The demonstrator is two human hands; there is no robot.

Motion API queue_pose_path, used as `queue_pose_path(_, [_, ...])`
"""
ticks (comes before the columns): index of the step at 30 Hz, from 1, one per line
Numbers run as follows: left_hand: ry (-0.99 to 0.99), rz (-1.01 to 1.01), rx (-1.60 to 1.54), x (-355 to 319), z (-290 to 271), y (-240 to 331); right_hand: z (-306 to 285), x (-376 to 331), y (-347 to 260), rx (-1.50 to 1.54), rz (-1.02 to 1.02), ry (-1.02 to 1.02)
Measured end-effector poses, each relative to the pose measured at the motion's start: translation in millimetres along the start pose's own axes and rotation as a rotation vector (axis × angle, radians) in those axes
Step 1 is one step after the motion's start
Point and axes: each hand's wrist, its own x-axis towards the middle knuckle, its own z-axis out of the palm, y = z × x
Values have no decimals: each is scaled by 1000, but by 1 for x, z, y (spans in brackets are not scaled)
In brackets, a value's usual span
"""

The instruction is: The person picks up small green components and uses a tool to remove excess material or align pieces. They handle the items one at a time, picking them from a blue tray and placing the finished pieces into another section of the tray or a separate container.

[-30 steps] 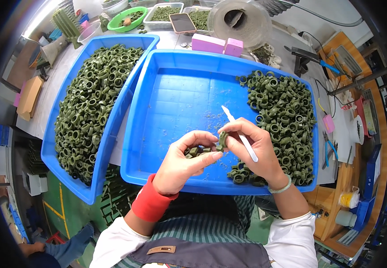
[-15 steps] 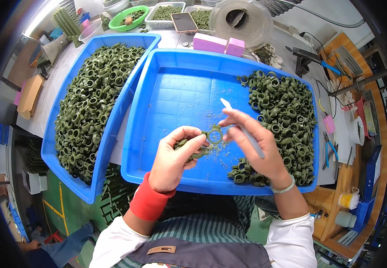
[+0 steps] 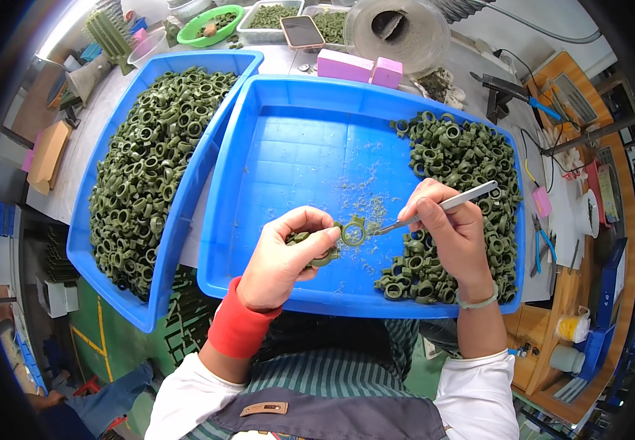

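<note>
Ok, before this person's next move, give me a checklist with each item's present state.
1. Green ring gripped by the left hand: ok, held at the thumb and fingertips.
2. Scalpel-like tool gripped by the right hand: ok, tip toward the ring.
3. Left thumb apart from the tip: ok, the ring sits between them.
4. Tip touching the ring: cannot tell, too fine to see.
5. Left hand free of other pieces: not ok, more green pieces tucked in it.
6. Blue tray beneath the ring: ok.
</note>
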Motion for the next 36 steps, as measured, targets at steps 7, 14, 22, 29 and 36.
queue_pose_path(7, [22, 25, 62, -2, 4, 1, 4, 2, 2, -255, -135, -91])
queue_pose_path(14, [61, 84, -78, 1, 4, -5, 13, -3, -3, -295, -143, -44])
queue_pose_path(22, [135, 140, -209, -1, 13, -7, 28, -6, 3, -331, -250, 12])
queue_pose_path(29, [118, 134, -203, -3, 17, -6, 36, 0, 3, -65, 228, 90])
queue_pose_path(36, [71, 172, -42, -3, 18, -10, 38, -2, 6, 35, 279, 67])
